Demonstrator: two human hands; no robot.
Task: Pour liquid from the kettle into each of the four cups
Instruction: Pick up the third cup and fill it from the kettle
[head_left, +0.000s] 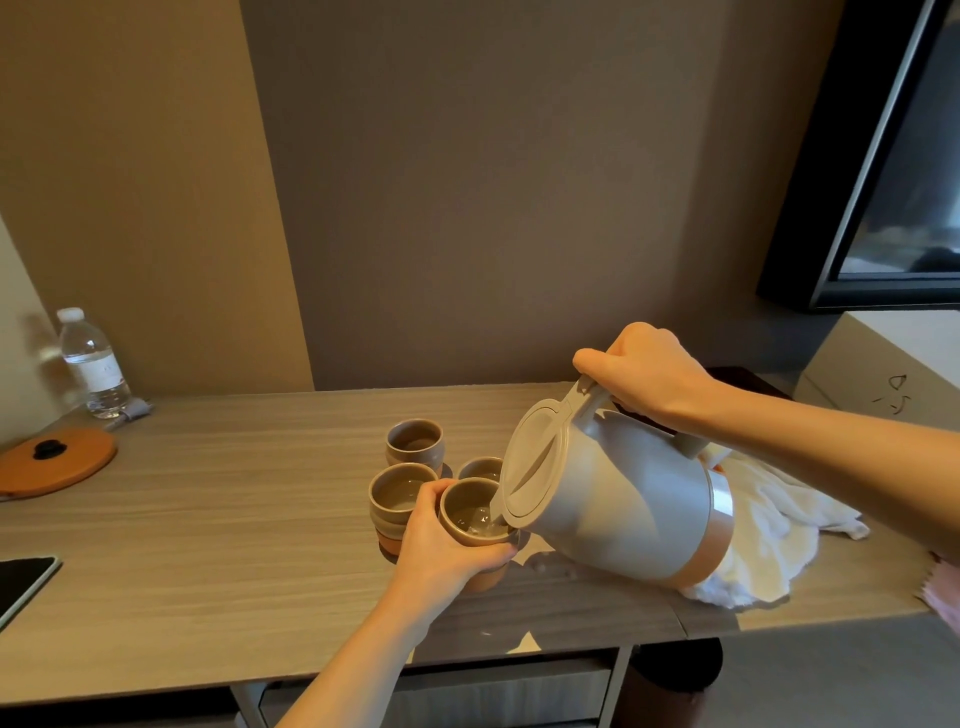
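A grey kettle with a copper-coloured base band is tilted steeply left, its spout over the nearest brown cup. My right hand grips its handle from above. My left hand wraps around that nearest cup, which has clear liquid in it. Three more brown cups stand close behind: one at the left with liquid, one at the back, and one partly hidden by the kettle lid.
A white cloth lies under and right of the kettle. A water bottle and an orange round lid sit at the far left. A dark tablet lies at the left edge, a white box at the far right.
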